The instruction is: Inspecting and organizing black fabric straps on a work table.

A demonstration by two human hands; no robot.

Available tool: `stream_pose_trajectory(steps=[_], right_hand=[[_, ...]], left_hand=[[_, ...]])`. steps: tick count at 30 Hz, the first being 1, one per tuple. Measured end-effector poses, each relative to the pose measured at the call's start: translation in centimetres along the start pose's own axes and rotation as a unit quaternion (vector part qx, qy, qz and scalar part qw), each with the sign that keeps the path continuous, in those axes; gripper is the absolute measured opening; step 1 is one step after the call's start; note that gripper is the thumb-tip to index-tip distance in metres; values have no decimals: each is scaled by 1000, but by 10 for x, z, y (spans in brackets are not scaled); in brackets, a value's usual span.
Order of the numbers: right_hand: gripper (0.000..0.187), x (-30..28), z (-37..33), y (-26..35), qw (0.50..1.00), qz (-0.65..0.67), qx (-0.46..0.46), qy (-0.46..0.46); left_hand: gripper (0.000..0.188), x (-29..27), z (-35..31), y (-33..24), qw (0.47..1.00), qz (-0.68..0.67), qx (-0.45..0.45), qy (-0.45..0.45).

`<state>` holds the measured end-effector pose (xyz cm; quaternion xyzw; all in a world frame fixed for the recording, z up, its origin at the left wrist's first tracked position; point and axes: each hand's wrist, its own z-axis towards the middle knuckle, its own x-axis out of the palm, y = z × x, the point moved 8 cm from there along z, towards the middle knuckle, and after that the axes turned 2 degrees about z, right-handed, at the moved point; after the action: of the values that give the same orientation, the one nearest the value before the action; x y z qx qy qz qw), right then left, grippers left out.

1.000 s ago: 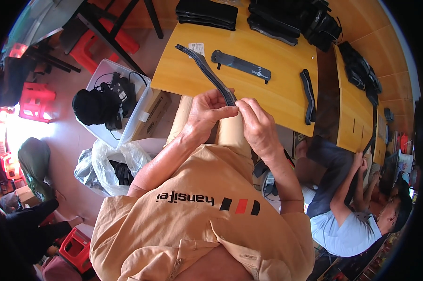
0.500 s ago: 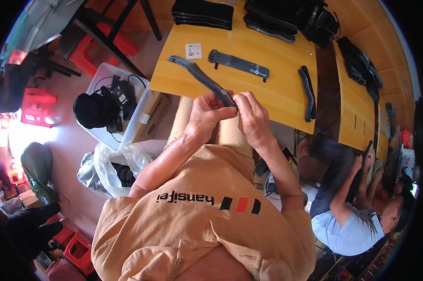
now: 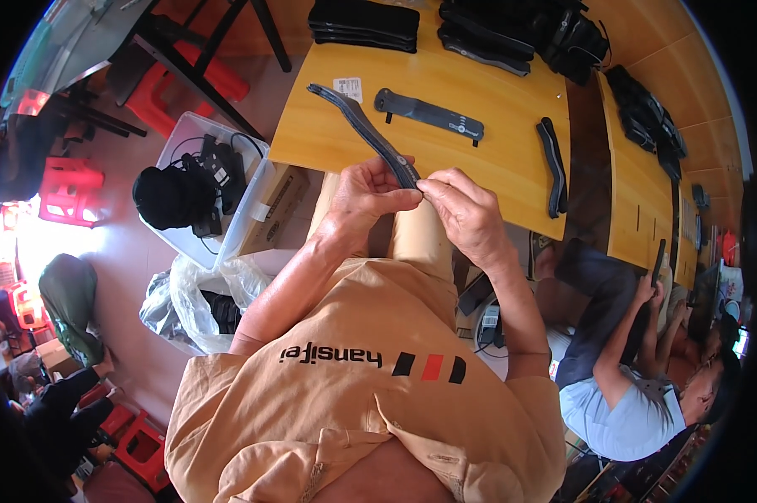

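A long, dark grey padded strap [image 3: 363,130] slants up and left from my hands over the near edge of the table, its far end near a small white label [image 3: 345,87]. Its near end is wrapped by the fingers of my left hand [image 3: 363,201], the thumb lying along it. My right hand [image 3: 472,216] pinches the tip of that same end, thumb against forefinger. Beyond my hands, a similar flat strap [image 3: 429,116] with small black tabs lies on the table. Another dark strap [image 3: 551,166] rests on its side near the table's right edge.
Stacked black straps [image 3: 363,27] and a black heap [image 3: 571,42] lie along the far side of the yellow table [image 3: 303,138]. A clear plastic bin [image 3: 259,178] with black gear stands left, beside a plastic bag [image 3: 198,306]. A seated person [image 3: 621,419] works at right.
My right hand has turned and shifted slightly right, from curled over the strap's end to pinching its tip. The strap's far end has swung a little right and nearer the label.
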<state>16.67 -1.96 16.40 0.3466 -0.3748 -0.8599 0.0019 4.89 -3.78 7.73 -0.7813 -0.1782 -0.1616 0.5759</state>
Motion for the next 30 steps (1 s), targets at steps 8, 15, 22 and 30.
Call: stream_pose_trajectory(steps=[8,15,22,30], right_hand=[[17,1,2,-3,999,26,3,36],[17,-1,3,-2,997,54,13,52],[24,6,-7,14,983,-147,-84,69],[33,19,-13,19,963,-230,-117,83]], left_hand=[[51,3,-4,-7,999,44,15,12],[53,6,-6,-9,997,68,19,20],[49,7,-4,-9,997,72,22,14],[45,5,-1,-3,998,66,11,10]])
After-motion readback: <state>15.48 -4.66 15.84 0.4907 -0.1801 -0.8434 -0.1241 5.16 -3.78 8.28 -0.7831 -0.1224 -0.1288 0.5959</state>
